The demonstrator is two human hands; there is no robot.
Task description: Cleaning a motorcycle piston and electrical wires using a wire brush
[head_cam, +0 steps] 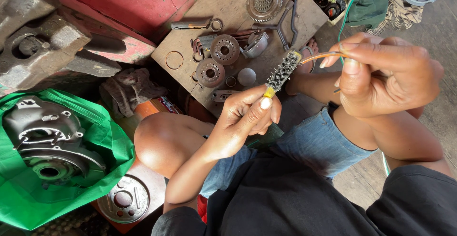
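Two hands work close together above the person's lap. The left hand point(247, 114) is curled shut, thumb and forefinger pinching the yellow butt of a small wire brush point(283, 72) so the bristled head angles up and to the right, free for use. The right hand point(385, 72) is closed too, fingertips nipping a thin orange wire point(320, 56) whose bare end points left and meets the brush tip; holding it that near the end seems meant to keep it stiff against the bristles. A green wire point(350, 8) trails away from that hand toward the far side. Beyond the knees, a wooden board point(228, 7) holds round metal parts point(224, 49) spread out within reach. On the left, an engine cover point(50, 143) rests on a green bag point(109, 141), probably to keep it off the floor.
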